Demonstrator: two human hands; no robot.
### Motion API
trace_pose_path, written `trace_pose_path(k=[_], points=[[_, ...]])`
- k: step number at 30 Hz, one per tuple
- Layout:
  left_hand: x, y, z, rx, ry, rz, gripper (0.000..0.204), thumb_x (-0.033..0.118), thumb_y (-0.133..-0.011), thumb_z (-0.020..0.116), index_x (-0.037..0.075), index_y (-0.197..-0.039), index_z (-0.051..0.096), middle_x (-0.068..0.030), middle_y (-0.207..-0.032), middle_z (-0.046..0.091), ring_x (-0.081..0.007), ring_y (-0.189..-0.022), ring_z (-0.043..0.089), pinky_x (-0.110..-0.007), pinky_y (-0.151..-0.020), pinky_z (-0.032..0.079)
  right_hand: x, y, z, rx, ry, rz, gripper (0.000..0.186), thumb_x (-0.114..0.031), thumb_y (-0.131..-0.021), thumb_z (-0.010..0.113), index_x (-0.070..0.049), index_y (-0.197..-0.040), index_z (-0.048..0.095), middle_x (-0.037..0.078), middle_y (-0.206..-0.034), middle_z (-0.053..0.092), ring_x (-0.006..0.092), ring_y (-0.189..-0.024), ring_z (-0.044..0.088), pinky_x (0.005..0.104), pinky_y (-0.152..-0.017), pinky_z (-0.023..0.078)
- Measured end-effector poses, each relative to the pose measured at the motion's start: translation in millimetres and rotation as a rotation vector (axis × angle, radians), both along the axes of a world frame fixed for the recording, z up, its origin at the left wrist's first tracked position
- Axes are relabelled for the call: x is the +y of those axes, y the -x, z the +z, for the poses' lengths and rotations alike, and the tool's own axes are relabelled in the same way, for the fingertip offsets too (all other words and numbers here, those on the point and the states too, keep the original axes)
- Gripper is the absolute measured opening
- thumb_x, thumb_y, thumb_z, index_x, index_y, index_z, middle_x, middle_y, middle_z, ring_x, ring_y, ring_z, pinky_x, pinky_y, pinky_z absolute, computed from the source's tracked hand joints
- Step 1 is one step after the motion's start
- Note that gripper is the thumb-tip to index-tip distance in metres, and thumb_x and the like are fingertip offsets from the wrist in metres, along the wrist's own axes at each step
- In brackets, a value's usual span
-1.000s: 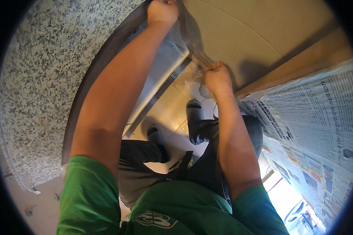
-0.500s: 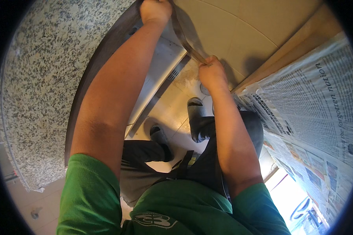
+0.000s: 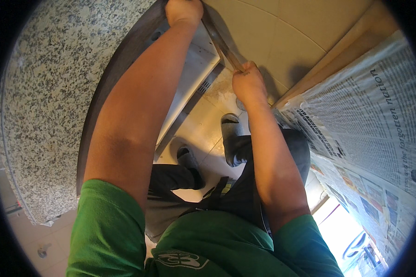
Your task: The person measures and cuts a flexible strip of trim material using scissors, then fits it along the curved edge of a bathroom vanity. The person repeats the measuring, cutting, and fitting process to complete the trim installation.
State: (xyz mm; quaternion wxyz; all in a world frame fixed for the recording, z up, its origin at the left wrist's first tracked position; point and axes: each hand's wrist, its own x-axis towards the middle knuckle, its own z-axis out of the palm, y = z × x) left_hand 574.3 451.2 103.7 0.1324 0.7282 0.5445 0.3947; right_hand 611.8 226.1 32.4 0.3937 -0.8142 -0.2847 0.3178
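Observation:
A flat brown strip [image 3: 223, 45] runs straight between my two hands, at the far corner of the speckled granite counter [image 3: 55, 101]. My left hand [image 3: 184, 11] is closed around it at the top edge of the view, right by the counter's front edge. Nearer to me and to the right, my right hand [image 3: 248, 84] grips the strip's near end, thumb on top. A dark brown band [image 3: 118, 69] lines the curved front of the counter. My left fingertips are partly cut off by the picture's edge.
Below the counter stands a white cabinet or appliance [image 3: 182, 90]. Beige tiled wall [image 3: 259, 27] lies ahead. On the right, newspaper sheets [image 3: 356, 111] cover an upright panel with a wooden edge [image 3: 330, 55]. My slippered feet [image 3: 230, 125] stand on the tiled floor [image 3: 212, 111].
The strip between my hands went from curved and slack to straight. My right hand shifted very slightly up and left; my left hand stayed in place.

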Motion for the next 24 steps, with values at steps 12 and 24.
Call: trace_pose_path(k=[12,24], points=[[-15,-3,14,0.048,0.063,0.036,0.022,0.013,-0.094,0.059,-0.008,-0.097,0.067,-0.0285,-0.102,0.070,-0.0420,-0.095,0.068,-0.044,-0.084,0.052,-1,1,13,0.077,0.050,0.049,0.037,-0.020,-0.094,0.055,-0.001,-0.126,0.057,0.027,-0.120,0.067,0.0405,-0.116,0.063,0.0458,-0.098,0.050],[14,2,3,0.304,-0.038,0.139,0.034,0.030,-0.092,0.060,0.000,-0.101,0.072,-0.0220,-0.102,0.073,-0.0366,-0.097,0.071,-0.043,-0.086,0.057,1,7,10,0.074,0.020,0.030,0.036,-0.021,-0.095,0.055,-0.001,-0.125,0.057,0.026,-0.124,0.065,0.0415,-0.120,0.060,0.0461,-0.100,0.049]])
